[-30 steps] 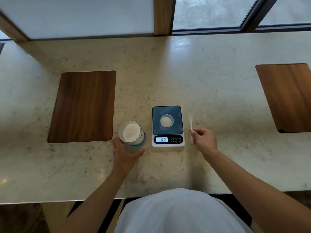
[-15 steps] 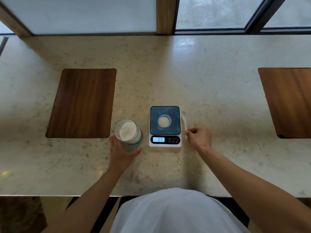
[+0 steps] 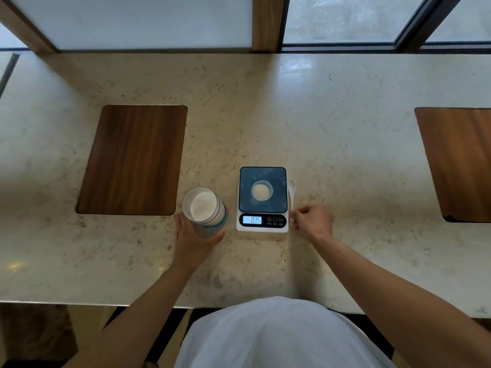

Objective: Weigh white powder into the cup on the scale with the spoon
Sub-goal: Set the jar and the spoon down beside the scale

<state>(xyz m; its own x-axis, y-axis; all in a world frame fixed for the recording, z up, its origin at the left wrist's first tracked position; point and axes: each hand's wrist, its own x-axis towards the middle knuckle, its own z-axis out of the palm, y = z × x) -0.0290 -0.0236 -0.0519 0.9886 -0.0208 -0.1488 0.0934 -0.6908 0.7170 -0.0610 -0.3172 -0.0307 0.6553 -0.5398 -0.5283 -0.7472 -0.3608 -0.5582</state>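
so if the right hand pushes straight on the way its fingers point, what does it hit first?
Probably the scale: the right hand, holding the spoon handle, points left at its near right side. Height above the counter is unclear.

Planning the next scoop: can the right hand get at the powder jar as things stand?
Probably yes, awkwardly: the right hand must cross over the scale and its cup, and the left hand already wraps the jar.

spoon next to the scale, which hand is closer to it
Right. The right hand is at the near end of the white spoon, fingertips on its handle, just right of the scale. The left hand is across the scale, wrapped around the powder jar.
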